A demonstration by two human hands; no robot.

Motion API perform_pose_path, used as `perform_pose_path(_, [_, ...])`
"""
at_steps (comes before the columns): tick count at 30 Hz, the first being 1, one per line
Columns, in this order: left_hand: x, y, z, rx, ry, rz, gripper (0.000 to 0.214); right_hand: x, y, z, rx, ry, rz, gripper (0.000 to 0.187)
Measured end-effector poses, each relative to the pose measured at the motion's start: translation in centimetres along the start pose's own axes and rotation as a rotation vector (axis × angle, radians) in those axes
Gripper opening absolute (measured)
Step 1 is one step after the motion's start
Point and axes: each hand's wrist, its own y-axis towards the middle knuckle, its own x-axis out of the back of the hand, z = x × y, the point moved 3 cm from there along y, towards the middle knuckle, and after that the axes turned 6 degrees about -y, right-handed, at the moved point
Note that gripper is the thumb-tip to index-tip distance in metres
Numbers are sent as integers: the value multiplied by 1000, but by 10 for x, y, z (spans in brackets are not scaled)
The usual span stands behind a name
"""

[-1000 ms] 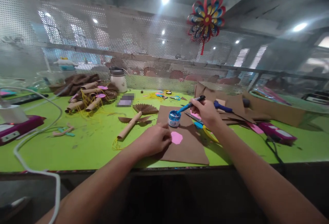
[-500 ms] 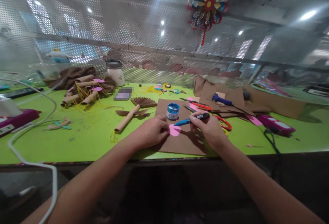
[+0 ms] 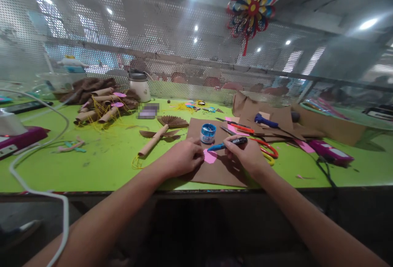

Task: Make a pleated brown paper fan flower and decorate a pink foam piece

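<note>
A small pink paper piece (image 3: 210, 157) lies flat on a brown cardboard sheet (image 3: 227, 173). With curled fingers my left hand (image 3: 186, 156) holds the paper at its left edge. Between the fingers of my right hand (image 3: 245, 152) is a blue marker (image 3: 218, 146), slanted, its tip at the paper's upper edge. Just behind the paper stands an open jar of blue paint (image 3: 208, 133). Left of my left hand lies a cardboard tube figure (image 3: 153, 141) with a pleated brown paper fan (image 3: 172, 121) at its top.
Scissors with orange handles (image 3: 242, 129) lie behind my right hand. Further right are a blue glue gun (image 3: 265, 120), cardboard pieces (image 3: 276, 107) and a purple power strip (image 3: 331, 152). Several tubes with yellow strings (image 3: 107, 113) are piled left. A white cable (image 3: 39, 192) crosses the left side.
The marker tip has shifted slightly on the pink paper, and my right hand has tilted a little. My left hand stays at the paper's edge. The whole view has shifted slightly.
</note>
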Motion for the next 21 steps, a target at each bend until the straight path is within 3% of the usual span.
perform_pose_path(21, [0, 0, -1, -14, -5, -6, 25, -1, 0, -1, 20, -64, 4, 28])
